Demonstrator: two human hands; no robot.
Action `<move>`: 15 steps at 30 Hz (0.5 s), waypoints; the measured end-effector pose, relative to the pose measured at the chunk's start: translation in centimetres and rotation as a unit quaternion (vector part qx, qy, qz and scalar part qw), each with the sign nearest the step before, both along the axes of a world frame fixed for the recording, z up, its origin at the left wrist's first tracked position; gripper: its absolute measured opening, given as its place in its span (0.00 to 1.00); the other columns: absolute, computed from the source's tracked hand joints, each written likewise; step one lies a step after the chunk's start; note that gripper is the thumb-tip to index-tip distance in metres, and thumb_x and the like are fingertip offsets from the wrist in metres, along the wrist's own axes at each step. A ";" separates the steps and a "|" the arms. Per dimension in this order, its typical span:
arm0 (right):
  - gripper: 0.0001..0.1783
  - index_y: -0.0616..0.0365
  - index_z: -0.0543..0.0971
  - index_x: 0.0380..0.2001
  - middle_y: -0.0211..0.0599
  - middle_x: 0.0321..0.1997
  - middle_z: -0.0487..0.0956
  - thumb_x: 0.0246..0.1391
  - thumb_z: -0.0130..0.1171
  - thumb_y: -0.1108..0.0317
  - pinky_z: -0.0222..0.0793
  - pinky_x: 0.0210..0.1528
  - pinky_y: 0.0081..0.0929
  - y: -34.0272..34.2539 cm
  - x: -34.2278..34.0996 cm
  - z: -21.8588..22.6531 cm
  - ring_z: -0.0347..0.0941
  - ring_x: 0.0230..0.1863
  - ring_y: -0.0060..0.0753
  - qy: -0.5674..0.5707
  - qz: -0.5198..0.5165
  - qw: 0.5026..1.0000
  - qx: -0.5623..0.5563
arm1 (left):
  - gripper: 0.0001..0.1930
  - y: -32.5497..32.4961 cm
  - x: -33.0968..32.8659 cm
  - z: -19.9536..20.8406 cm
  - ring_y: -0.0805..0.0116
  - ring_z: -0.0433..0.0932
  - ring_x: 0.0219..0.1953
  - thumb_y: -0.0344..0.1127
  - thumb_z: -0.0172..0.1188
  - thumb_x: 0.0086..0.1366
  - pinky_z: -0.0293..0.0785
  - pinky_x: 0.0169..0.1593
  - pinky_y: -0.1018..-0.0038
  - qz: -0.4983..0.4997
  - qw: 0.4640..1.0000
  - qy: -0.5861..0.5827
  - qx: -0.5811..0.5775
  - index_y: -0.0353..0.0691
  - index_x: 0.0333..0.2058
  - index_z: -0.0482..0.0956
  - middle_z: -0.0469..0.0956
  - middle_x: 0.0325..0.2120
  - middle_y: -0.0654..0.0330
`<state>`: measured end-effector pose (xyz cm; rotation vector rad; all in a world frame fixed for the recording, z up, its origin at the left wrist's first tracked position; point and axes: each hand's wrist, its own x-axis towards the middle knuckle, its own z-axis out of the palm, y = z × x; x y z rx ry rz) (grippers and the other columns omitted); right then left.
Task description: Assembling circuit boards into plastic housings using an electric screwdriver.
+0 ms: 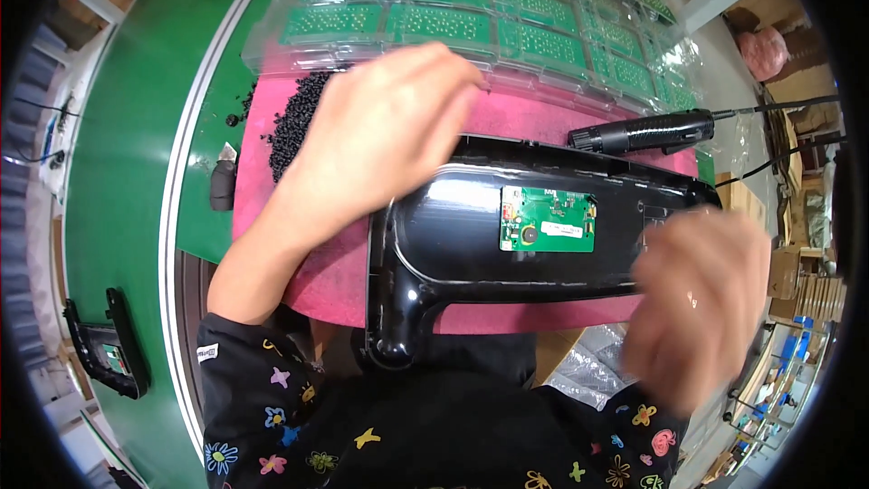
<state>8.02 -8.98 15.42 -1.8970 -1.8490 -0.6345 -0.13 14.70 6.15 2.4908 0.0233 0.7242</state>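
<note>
A glossy black plastic housing [471, 258] with a rounded arm at its lower left lies across a pink mat [312, 285]. On its inner face sits a green circuit board [549, 219] with a round component and a white label. My left hand [398, 118] is above the housing's upper left edge, its fingers curled together; anything between the fingertips is hidden. Over the housing's right end is my right hand [701, 294], smeared by motion, so its fingers cannot be made out. A black electric screwdriver [643, 132] rests beyond the housing's far edge.
Clear plastic trays [434, 45] of green circuit boards stand at the back. Small black parts [294, 131] are heaped on the mat's left. Another black housing [107, 344] lies on the green surface [127, 190] at far left. A cable [787, 105] trails right from the screwdriver.
</note>
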 end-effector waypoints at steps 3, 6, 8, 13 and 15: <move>0.18 0.64 0.74 0.49 0.49 0.41 0.77 0.52 0.52 0.81 0.67 0.47 0.40 -2.3 4.2 -0.7 0.73 0.43 0.51 0.001 -0.257 0.960 -0.115 | 0.08 2.7 -1.0 0.2 0.50 0.80 0.37 0.28 0.62 0.60 0.75 0.41 0.61 0.073 0.992 0.096 0.045 0.34 0.37 0.79 0.79 0.33 0.51; 0.22 0.53 0.67 0.62 0.48 0.46 0.76 0.66 0.51 0.66 0.66 0.54 0.38 -6.5 10.0 -4.1 0.72 0.48 0.49 0.032 -0.446 0.867 -0.219 | 0.12 3.9 -2.2 -0.3 0.51 0.79 0.41 0.29 0.66 0.54 0.75 0.44 0.61 0.058 0.975 0.204 0.072 0.35 0.38 0.79 0.79 0.35 0.52; 0.22 0.53 0.66 0.63 0.46 0.47 0.77 0.68 0.50 0.63 0.66 0.55 0.35 -9.5 14.1 -5.9 0.73 0.48 0.45 0.043 -0.465 0.853 -0.233 | 0.15 4.0 -2.3 -0.6 0.51 0.78 0.43 0.29 0.68 0.51 0.75 0.46 0.61 0.029 0.964 0.247 0.093 0.35 0.38 0.79 0.79 0.36 0.53; 0.25 0.53 0.62 0.64 0.40 0.50 0.74 0.68 0.54 0.62 0.67 0.53 0.25 -9.2 17.6 -9.7 0.70 0.50 0.27 0.457 -0.314 0.832 -0.024 | 0.20 3.6 -2.0 -2.2 0.50 0.78 0.44 0.26 0.71 0.43 0.76 0.45 0.59 0.027 0.956 0.276 0.098 0.35 0.38 0.79 0.78 0.35 0.53; 0.26 0.58 0.64 0.61 0.40 0.51 0.73 0.64 0.59 0.66 0.69 0.50 0.21 -7.4 17.8 -9.9 0.72 0.48 0.25 0.479 -0.296 0.826 0.038 | 0.16 3.6 -2.0 -2.3 0.49 0.79 0.41 0.23 0.68 0.44 0.77 0.42 0.58 0.040 0.950 0.282 0.126 0.34 0.36 0.80 0.80 0.33 0.51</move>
